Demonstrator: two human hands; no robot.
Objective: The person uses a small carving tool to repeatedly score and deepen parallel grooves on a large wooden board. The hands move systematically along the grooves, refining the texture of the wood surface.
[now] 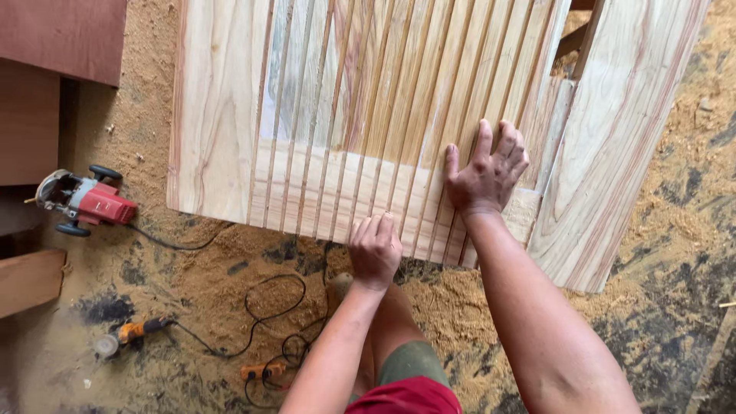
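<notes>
Head view: grooved wooden panel (345, 123) steadied at its lower edge.
Left hand (375, 249) is curled over that edge; right hand (486, 175) is pressed flat, fingers spread; sawdust floor (215, 284) lies open below.

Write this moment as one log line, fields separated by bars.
left hand: gripping lower edge of pale grooved wooden panel | right hand: flat on panel, fingers spread | floor: sawdust, red router

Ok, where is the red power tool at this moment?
In the head view, the red power tool lies on the sawdust-covered floor at the far left, just left of the grooved wooden panel and beside the dark boards.
</notes>
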